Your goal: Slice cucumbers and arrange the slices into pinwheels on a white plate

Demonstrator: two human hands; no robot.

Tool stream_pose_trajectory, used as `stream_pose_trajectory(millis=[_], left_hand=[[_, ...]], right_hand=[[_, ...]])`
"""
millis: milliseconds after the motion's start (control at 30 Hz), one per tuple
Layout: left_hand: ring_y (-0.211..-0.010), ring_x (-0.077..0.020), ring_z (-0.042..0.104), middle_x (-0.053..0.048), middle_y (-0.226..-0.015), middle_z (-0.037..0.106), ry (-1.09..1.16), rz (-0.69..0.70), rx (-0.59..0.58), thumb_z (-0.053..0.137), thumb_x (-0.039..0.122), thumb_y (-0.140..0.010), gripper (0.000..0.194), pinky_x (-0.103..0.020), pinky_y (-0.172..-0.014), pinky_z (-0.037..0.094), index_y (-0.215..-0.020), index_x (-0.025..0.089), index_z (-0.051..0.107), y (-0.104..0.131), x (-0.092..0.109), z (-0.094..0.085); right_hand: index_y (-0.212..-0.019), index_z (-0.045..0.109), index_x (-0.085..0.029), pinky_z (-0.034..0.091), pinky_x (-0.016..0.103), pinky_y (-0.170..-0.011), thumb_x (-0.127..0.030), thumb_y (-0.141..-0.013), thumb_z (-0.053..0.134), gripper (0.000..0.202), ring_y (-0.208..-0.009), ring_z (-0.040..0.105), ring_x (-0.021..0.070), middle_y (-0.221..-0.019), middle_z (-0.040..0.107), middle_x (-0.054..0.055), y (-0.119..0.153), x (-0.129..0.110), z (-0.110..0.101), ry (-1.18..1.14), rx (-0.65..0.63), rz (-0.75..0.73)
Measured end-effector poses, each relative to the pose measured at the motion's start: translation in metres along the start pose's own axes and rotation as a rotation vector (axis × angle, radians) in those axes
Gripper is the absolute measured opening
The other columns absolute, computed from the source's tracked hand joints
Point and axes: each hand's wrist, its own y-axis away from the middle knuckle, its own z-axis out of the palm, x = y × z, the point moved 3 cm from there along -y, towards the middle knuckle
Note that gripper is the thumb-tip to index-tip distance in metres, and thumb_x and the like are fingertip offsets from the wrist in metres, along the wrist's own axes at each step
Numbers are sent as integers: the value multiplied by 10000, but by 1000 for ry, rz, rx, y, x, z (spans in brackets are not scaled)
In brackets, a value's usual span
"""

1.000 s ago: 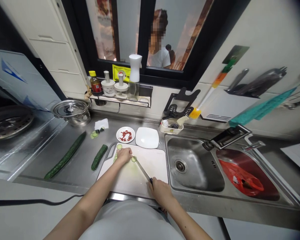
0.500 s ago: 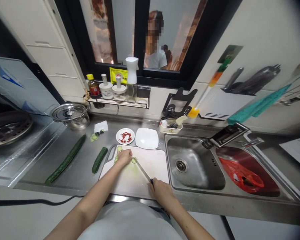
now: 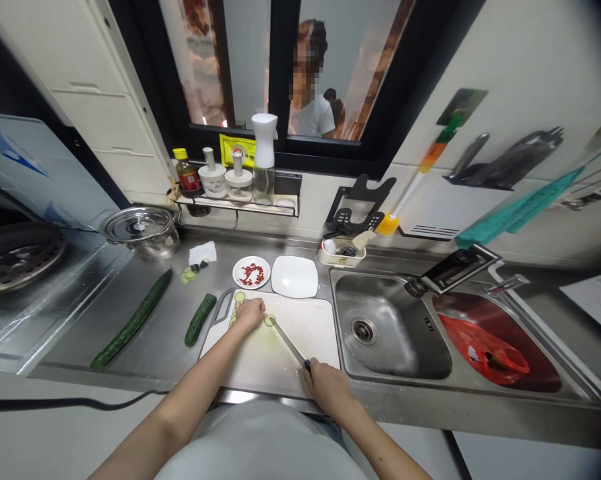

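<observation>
My right hand (image 3: 330,389) is closed round the black handle of a knife (image 3: 291,345), whose blade points up and left across the white cutting board (image 3: 300,377). At the blade's tip lies a thin round cucumber slice (image 3: 270,321). My left hand (image 3: 251,314) is closed over the board just left of that slice; its curled fingers hide what they hold, if anything. More slices show beside it, one of them a cucumber round (image 3: 239,297) near the board's top edge. Left of the board lie a short cucumber piece (image 3: 200,320) and a long whole cucumber (image 3: 133,321).
Behind the board stand a small plate (image 3: 237,279) with red chopped bits and a white square plate (image 3: 294,277). The sink (image 3: 395,327) is at right, a lidded pot (image 3: 157,240) at back left. Cucumber scraps (image 3: 189,274) lie by a white tissue (image 3: 203,253).
The right hand and the knife have shifted very slightly to the right. The left hand stays almost in the same place.
</observation>
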Motion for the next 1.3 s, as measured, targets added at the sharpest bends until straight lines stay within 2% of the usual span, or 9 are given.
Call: stream_pose_trajectory(millis=[467, 933, 1300], left_hand=[[-1041, -235, 601, -40, -992, 717, -3, -4, 9, 632, 271, -762, 114, -361, -929, 333, -871, 241, 648, 1, 1, -1], [-1047, -244, 598, -47, -1003, 714, 5, 0, 13, 633, 278, -757, 126, -381, -939, 320, -876, 241, 640, -2, -3, 4], [-1058, -229, 591, -47, -1028, 712, -3, 11, 19, 619, 274, -774, 125, -367, -948, 320, -893, 239, 637, 2, -1, 2]], right_hand=[[-1037, 621, -140, 469, 344, -739, -322, -954, 339, 346, -913, 682, 266, -947, 709, 163, -2, 0, 4, 21, 20, 9], [-1057, 626, -131, 478, 338, -745, -308, -958, 340, 350, -916, 683, 261, -961, 708, 167, -6, -9, -7, 61, 16, -9], [-1082, 637, -113, 489, 362, -775, -316, -950, 385, 350, -970, 672, 285, -997, 704, 189, -12, -6, -26, 148, -7, -41]])
